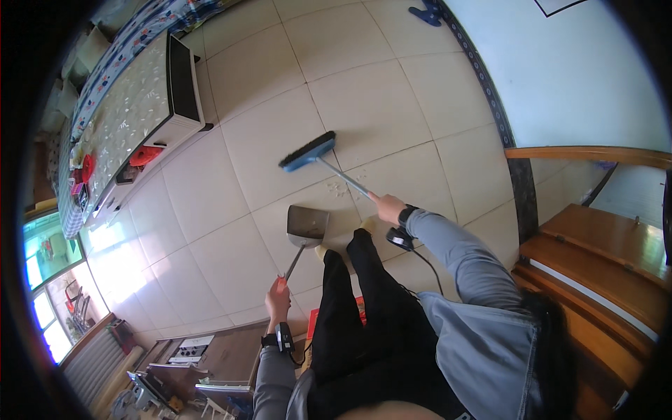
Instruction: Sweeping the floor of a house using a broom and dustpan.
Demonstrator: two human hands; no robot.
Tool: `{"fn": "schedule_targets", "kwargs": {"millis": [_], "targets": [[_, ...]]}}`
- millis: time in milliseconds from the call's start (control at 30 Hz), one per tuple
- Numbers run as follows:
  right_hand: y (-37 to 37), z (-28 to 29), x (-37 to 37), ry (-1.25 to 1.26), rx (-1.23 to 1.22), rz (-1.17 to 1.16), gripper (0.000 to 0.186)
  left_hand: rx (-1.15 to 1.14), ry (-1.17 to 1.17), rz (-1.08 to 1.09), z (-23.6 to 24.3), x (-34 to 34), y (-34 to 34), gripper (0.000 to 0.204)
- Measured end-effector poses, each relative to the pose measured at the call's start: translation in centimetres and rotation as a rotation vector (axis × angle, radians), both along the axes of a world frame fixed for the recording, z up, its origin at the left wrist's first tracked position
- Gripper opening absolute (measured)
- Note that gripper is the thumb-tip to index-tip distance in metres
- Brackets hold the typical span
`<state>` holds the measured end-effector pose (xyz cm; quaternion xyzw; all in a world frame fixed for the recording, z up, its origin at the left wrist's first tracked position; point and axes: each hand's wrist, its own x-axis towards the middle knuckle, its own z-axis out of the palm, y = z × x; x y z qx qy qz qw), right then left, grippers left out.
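Right hand: the right hand (390, 208), right of the frame's centre, is wrapped around the grey shaft of the broom, fingers curled closed.
Left hand: the left hand (278, 297), lower centre-left, is closed around the upper end of the dustpan's handle.
Broom: the blue broom (308, 154) has dark bristles; its head lies at the centre of the frame, tilted, with the shaft running down and right. Contact between bristles and floor cannot be confirmed.
Dustpan: the grey dustpan (308, 224) is below the broom head, well apart from it, its wide mouth toward the top of the frame.
Debris: small pale debris (336, 190) lies scattered near the centre, beside the broom shaft and to the upper right of the dustpan.
Floor: the floor (269, 112) is of pale tiles with dark joints.
Wrists: a black device (284, 337) is strapped at the left wrist; a second black unit (400, 239) is at the right, with a cable.
Upper left: a tabletop (133, 94) with a patterned cover stands beside a bed (150, 31); a red item (145, 155) shows at its front.
Right edge: brown wooden furniture (602, 238) stands below a white wall (560, 77).
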<state>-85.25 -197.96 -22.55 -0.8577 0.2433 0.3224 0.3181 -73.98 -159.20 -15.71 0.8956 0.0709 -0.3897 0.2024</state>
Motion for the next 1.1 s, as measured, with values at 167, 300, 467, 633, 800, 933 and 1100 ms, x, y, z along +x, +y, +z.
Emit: {"fn": "schedule_targets", "kwargs": {"millis": [167,300,467,633,800,933,1100], "targets": [[-0.8,1.9,-8.6,0.078,-0.092,0.101,0.056,-0.014,-0.006,-0.086,-0.3,0.6,0.3,0.036],[-2.3,5.1,-15.0,0.109,-0.072,0.038,0.055,-0.008,0.017,-0.163,-0.6,1.5,-0.4,0.038],[-0.8,8.7,-20.6,-0.010,-0.028,-0.266,0.055,-0.004,0.015,-0.279,-0.6,2.4,-1.8,0.040],[1.4,7.0,-20.0,-0.001,0.038,-0.626,0.056,0.020,0.043,-0.340,-0.7,2.9,-2.9,0.039],[5.6,2.0,-14.7,0.024,0.360,-0.862,0.061,0.055,0.022,-0.464,-1.0,3.7,-3.5,0.036],[11.7,1.5,-13.0,0.018,0.446,-0.956,0.063,0.137,-0.005,-0.614,-1.2,4.1,-3.6,0.034],[13.3,4.8,-15.4,0.067,0.355,-0.695,0.065,0.033,-0.107,-0.743,-0.9,4.4,-3.8,0.031]]}}
